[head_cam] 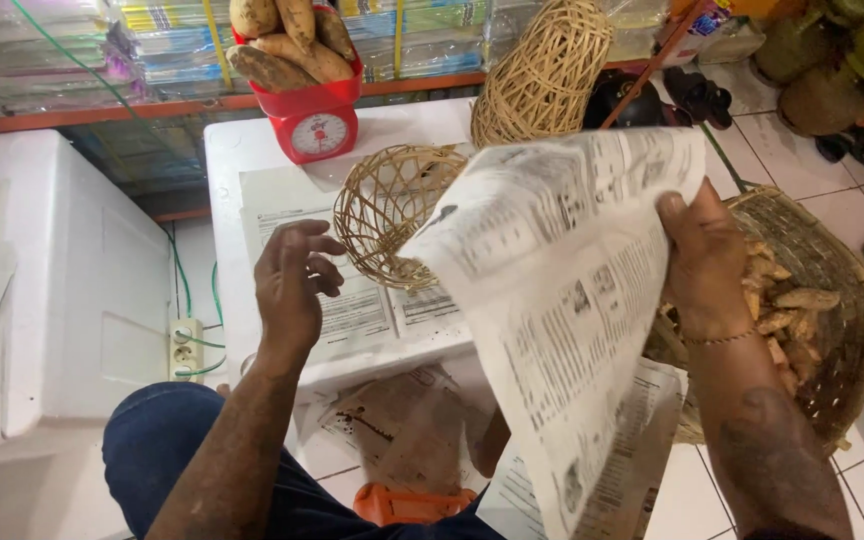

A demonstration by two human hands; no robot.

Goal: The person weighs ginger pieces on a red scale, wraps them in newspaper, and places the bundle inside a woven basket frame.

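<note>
My right hand [704,262] grips the upper right edge of a large newspaper sheet [562,300], which hangs in the air, blurred. My left hand [292,285] hovers empty over the white table [227,170], fingers curled and apart, just left of a small open-weave rattan basket [384,210] lying on its side. More newspaper sheets [357,310] lie flat on the table under the hand and the basket.
A red kitchen scale [314,112] piled with sweet potatoes stands at the table's back. A taller rattan basket [544,72] is behind. A wide woven basket [832,300] holding sweet potatoes sits on the floor at right. A white box [72,270] stands left; a power strip [187,350] lies below.
</note>
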